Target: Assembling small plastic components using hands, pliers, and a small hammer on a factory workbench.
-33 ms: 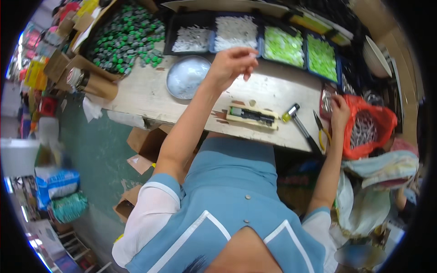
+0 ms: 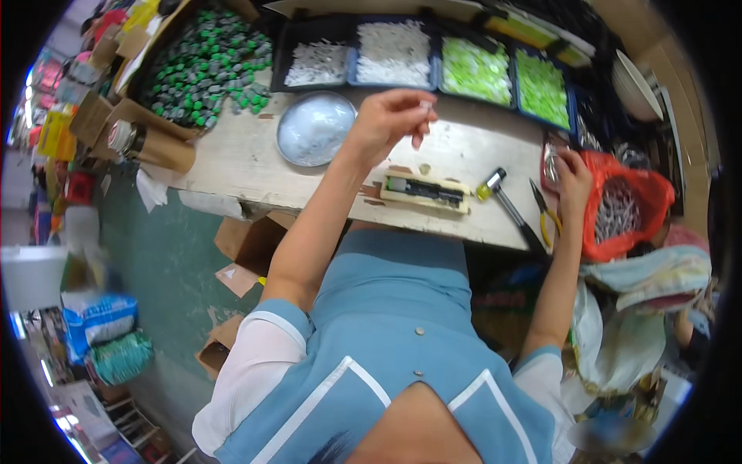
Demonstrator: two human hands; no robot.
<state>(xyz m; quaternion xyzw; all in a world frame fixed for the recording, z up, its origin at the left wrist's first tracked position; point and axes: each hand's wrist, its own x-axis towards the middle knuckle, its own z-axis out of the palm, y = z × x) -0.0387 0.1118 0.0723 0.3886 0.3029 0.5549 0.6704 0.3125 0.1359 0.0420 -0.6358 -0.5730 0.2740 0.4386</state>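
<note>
Small whitish piece (image 2: 427, 106), too tiny to read any marking, sits pinched in the left hand (image 2: 386, 122) at the worker's twelve o'clock, beyond a cream block (image 2: 464, 203) cradling a black mechanism (image 2: 429, 191). Toward one o'clock lies a black-handled hammer (image 2: 513, 210); at two, the right hand (image 2: 573, 182) curls beside a red plastic bag (image 2: 657, 193), its grasp I cannot tell.

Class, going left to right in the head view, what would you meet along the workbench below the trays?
Tan cylindrical flask, round silvery dish, cream rectangular holder, black-and-yellow hammer, yellow-handled pliers, open red plastic bag.
</note>
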